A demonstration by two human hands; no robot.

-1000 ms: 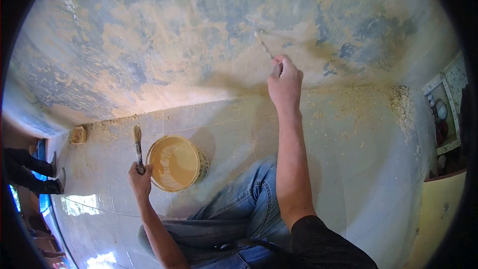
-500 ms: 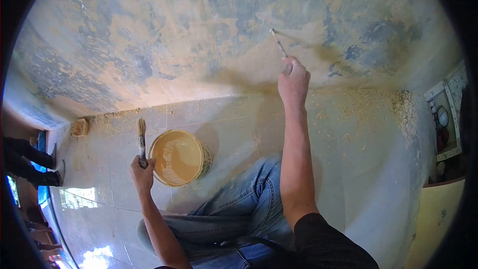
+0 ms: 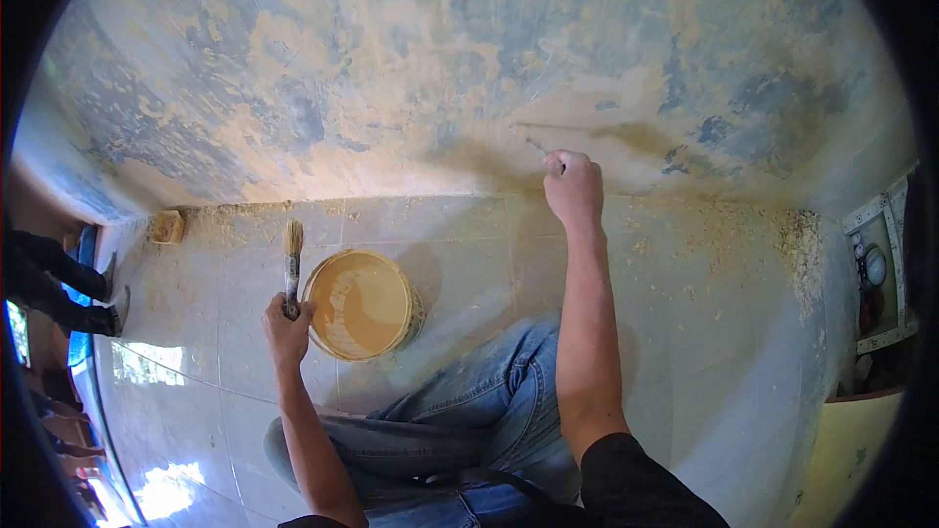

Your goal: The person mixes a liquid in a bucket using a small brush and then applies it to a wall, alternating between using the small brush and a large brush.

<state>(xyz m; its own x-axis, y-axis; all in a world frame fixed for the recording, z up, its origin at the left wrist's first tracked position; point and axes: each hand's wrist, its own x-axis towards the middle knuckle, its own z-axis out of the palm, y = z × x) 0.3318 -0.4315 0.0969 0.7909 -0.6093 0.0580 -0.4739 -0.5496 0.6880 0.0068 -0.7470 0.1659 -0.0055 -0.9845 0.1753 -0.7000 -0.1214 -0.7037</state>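
My left hand [image 3: 288, 330] is closed round the dark handle of a paintbrush [image 3: 292, 264], whose bristles point up toward the wall. Just right of that hand stands a round bucket [image 3: 415, 311] with tan liquid inside. My right hand [image 3: 573, 186] grips a thin tool [image 3: 535, 145] whose tip is at the lower part of the patchy wall [image 3: 391, 68]. Whether the tip touches the wall is hard to tell. The tool's handle end is hidden in my fingers.
Crumbs of debris lie on the tiled floor [image 3: 704, 352] along the wall's foot. A small block [image 3: 167, 227] sits near the left corner. Another person's legs [image 3: 59, 284] stand at the far left. An open-fronted shelf [image 3: 885, 269] is at the right.
My right hand and the thin tool have moved down along the wall. My left hand still holds the paintbrush beside the bucket. The view has shifted slightly.
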